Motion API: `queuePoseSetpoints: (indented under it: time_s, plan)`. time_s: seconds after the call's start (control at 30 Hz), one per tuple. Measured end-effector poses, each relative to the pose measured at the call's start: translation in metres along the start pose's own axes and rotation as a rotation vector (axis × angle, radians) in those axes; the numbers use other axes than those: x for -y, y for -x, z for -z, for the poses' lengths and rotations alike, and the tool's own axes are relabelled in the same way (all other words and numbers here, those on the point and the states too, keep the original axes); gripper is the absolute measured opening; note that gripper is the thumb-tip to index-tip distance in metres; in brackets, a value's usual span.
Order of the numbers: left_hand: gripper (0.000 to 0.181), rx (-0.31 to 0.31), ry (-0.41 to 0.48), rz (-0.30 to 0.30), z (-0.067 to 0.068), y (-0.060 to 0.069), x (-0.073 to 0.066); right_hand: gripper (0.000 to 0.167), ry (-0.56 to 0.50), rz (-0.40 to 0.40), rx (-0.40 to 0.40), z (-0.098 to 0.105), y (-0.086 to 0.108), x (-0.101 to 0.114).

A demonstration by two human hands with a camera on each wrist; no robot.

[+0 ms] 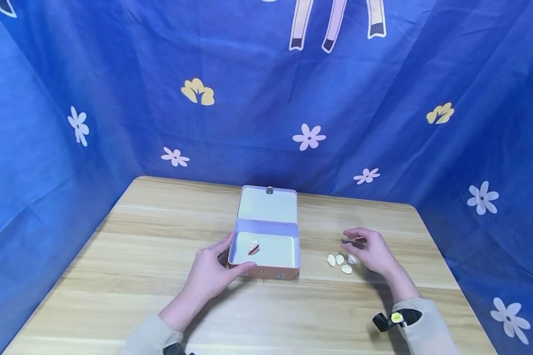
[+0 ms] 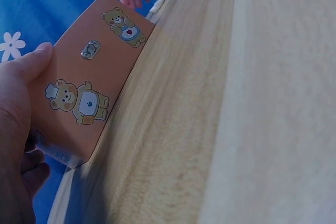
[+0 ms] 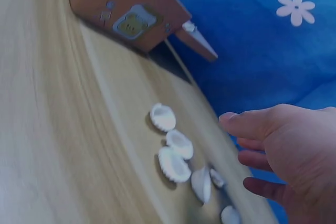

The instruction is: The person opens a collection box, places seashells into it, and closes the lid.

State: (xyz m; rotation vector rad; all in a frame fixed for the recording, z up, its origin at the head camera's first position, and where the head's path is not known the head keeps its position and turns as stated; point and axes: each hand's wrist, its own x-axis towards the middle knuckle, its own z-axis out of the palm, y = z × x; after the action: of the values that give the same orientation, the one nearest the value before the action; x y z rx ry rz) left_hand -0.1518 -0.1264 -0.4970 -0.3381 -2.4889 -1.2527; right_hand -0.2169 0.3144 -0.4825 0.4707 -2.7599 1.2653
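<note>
Gripped by the left hand [image 1: 209,271] at its left front corner: tin box [image 1: 271,273], thumb laid along the front wall, fingers set against the left side. Box is seated on the wooden table [image 1: 151,231], lid [image 1: 268,204] swung back, pale interior exposed. One small pale-and-reddish piece [image 1: 253,247], shell-like, is held inside, left of the middle. Nothing is seen gripped by the right hand [image 1: 375,251]; its fingers are loosely bent and parted, held just above the table right of the box. White shells [image 3: 174,165] are scattered just beside it, some touching; one is partly covered by the hand in the head view. Orange front is decorated with bears [image 2: 86,103] and a metal catch [image 2: 90,50]. Table is backed by blue cloth [image 1: 248,138], printed with flowers.
</note>
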Motion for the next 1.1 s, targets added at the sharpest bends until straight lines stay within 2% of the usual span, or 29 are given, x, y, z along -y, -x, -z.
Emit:
queuePoseSetpoints:
  time_s: [0.23, 0.57, 0.8, 1.1]
  plan:
    - [0.102, -0.01, -0.012, -0.008, -0.002, -0.001, 0.003, 0.041, 0.062, 0.002, -0.002, -0.003, 0.0, -0.014]
    - [0.104, -0.001, -0.013, -0.001, 0.0, 0.0, -0.001, 0.034, 0.109, 0.044, -0.054, -0.003, 0.005, -0.032]
    - [0.104, 0.002, -0.011, 0.006, 0.0, 0.001, -0.003, 0.029, 0.149, 0.077, -0.077, -0.006, 0.009, -0.038]
    - [0.103, -0.006, -0.014, 0.006, -0.001, 0.003, -0.003, 0.027, 0.195, 0.062, -0.079, -0.01, 0.01, -0.043]
